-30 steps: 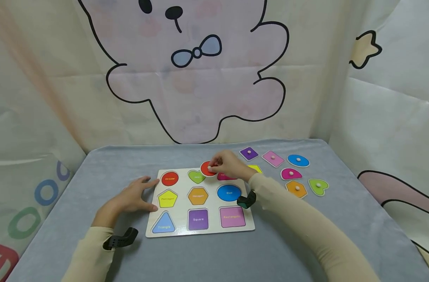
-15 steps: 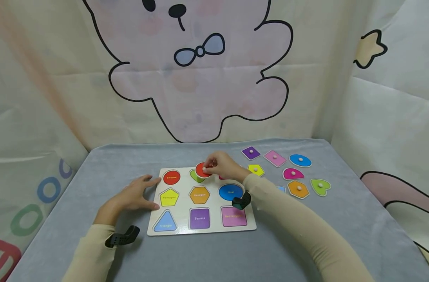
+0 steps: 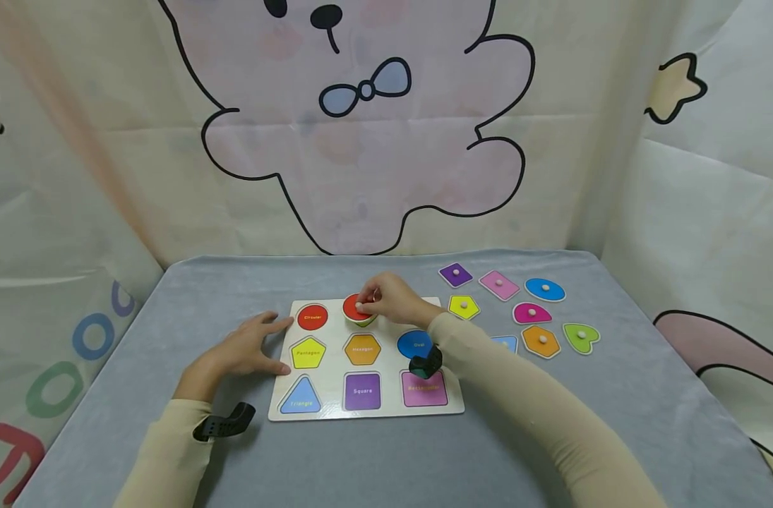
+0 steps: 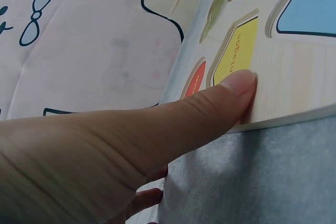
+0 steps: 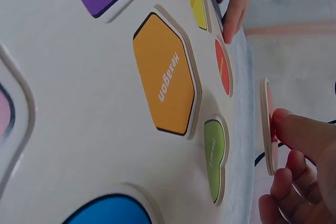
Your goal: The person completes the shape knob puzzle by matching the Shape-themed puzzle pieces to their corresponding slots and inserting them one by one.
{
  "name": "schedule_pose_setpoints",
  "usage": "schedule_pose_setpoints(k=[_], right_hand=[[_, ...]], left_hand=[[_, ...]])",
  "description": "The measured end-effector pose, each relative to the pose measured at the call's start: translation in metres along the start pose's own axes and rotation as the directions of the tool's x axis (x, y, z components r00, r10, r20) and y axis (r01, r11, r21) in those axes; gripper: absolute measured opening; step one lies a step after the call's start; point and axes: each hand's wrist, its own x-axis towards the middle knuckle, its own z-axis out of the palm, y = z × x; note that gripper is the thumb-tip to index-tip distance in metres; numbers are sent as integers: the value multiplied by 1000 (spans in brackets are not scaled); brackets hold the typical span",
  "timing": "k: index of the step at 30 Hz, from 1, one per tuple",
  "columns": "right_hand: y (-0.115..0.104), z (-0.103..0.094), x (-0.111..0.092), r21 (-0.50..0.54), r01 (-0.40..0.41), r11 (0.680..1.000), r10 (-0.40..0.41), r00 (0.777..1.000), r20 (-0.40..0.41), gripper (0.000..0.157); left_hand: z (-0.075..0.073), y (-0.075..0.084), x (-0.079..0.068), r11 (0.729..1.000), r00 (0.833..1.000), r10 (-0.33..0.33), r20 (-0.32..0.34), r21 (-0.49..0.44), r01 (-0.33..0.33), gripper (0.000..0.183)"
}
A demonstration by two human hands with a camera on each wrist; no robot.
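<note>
A white shape puzzle board [image 3: 332, 363] lies on the table, its recesses coloured and labelled. My right hand [image 3: 392, 300] pinches a red circle puzzle piece [image 3: 352, 307] by its small knob, over the heart recess at the board's top. In the right wrist view that piece [image 5: 268, 127] stands edge-on, apart from the board, beside the green heart recess [image 5: 214, 156]. The red circle recess [image 3: 313, 317] is further left. My left hand [image 3: 246, 346] rests at the board's left edge, fingers spread; its thumb [image 4: 210, 103] lies on the border by the yellow pentagon recess [image 4: 239, 51].
Right of the board lie several knobbed pieces, among them a purple square [image 3: 455, 274], a pink rectangle [image 3: 499, 284], a blue oval [image 3: 545, 288], an orange hexagon [image 3: 541, 341] and a green heart [image 3: 581, 337]. A printed curtain [image 3: 361, 141] hangs behind the table.
My right hand has carried the red circle piece leftward along the top of the board, from between two recesses to over the heart recess. The left hand stays at the board's edge.
</note>
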Motion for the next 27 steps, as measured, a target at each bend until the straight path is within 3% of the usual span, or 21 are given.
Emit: schedule_pose_setpoints(k=[13, 23, 27], right_hand=[[-20, 22, 11, 7, -108, 994, 107, 994, 17, 11], [-36, 44, 27, 10, -113, 994, 113, 994, -1, 11], [-38, 50, 32, 37, -151, 988, 151, 989, -6, 10]], left_hand=[[0, 3, -1, 1000, 1000, -6, 3, -7, 6, 102], [-5, 3, -1, 1000, 1000, 1, 27, 1, -1, 103], [-4, 1, 0, 1000, 1000, 3, 24, 4, -3, 104]])
